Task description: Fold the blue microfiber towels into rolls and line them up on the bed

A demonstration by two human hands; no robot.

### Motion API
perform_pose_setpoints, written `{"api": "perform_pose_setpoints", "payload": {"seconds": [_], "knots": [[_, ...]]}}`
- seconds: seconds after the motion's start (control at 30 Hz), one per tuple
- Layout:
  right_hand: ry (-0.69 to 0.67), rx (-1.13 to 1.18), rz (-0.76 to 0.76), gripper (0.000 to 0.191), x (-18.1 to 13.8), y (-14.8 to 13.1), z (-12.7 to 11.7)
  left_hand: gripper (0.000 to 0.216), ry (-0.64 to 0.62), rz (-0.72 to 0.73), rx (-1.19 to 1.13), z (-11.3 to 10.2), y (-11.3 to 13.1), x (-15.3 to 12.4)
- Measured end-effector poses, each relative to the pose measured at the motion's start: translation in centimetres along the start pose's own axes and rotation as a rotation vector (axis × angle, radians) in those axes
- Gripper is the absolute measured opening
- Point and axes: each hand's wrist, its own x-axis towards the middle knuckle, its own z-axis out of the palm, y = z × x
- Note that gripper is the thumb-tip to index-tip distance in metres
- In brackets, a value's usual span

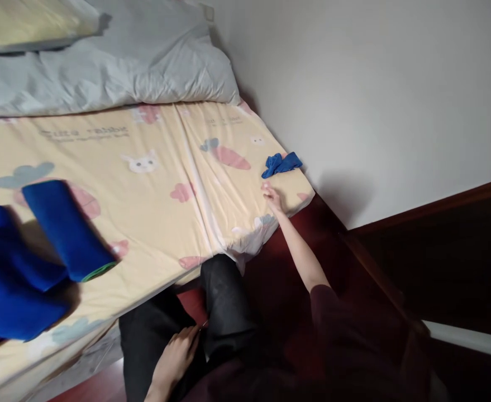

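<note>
My right hand (272,199) is over the near right corner of the bed, just short of a small crumpled blue cloth (282,164). Its fingers are loosely bent and somewhat apart, with nothing visible in them. Down at my lap, my left hand (178,353) rests by my dark trousers with its fingers together and curled. A tiny thin shiny thing (204,324) shows at its fingertips, too small to name. On the left of the bed lie a folded blue cloth (67,229) with a green edge and a larger rumpled blue cloth (14,273).
The bed (157,223) has a yellow sheet printed with rabbits and carrots. A grey-white pillow or quilt (178,61) lies along its far side, with a yellow pillow (31,22) on top. A white wall (375,111) borders the right, above dark red floor (270,279).
</note>
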Motion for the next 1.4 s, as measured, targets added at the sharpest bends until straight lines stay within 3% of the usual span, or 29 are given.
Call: {"api": "perform_pose_setpoints", "payload": {"seconds": [0.13,0.27,0.37,0.5,0.57,0.67,0.77,0.93,1.07,1.23,1.4], "knots": [[-0.007,0.060,0.053,0.051,5.3,-0.1,1.7,0.047,0.030,0.004,0.006,1.0,-0.4,-0.1],[0.000,0.168,0.190,0.059,8.7,0.5,3.3,0.050,0.043,-0.010,0.007,1.9,-0.9,0.1],[0.025,0.196,0.252,0.057,10.3,0.9,4.1,0.051,0.029,-0.007,0.023,1.7,-0.6,0.2],[0.023,0.168,0.137,0.051,9.8,0.5,4.6,0.047,0.046,-0.038,-0.030,0.4,0.5,0.4],[-0.016,0.154,0.049,0.049,7.4,-0.4,4.9,0.044,0.089,-0.058,-0.101,-0.3,1.1,0.4],[-0.168,0.202,-0.075,0.044,0.4,-2.2,5.5,0.043,0.263,-0.084,-0.252,-1.2,2.2,0.1],[-0.350,0.315,-0.141,0.045,-9.8,-4.0,6.5,0.039,0.518,-0.105,-0.353,-2.8,4.1,-0.8],[-0.641,0.425,-0.062,0.043,-27.8,-6.9,7.7,0.036,0.945,-0.059,-0.253,-7.1,7.9,-2.6],[-0.757,0.465,-0.116,0.038,-37.6,-8.7,7.5,0.039,1.075,0.012,-0.101,-10.0,8.3,-3.5],[-0.777,0.398,-0.262,0.027,-42.1,-9.8,5.3,0.033,0.948,0.170,-0.022,-11.8,7.0,-5.5],[-0.785,0.072,-0.563,0.033,-40.5,-11.1,3.3,0.030,0.849,0.216,-0.057,-12.5,7.6,-8.7]]}}
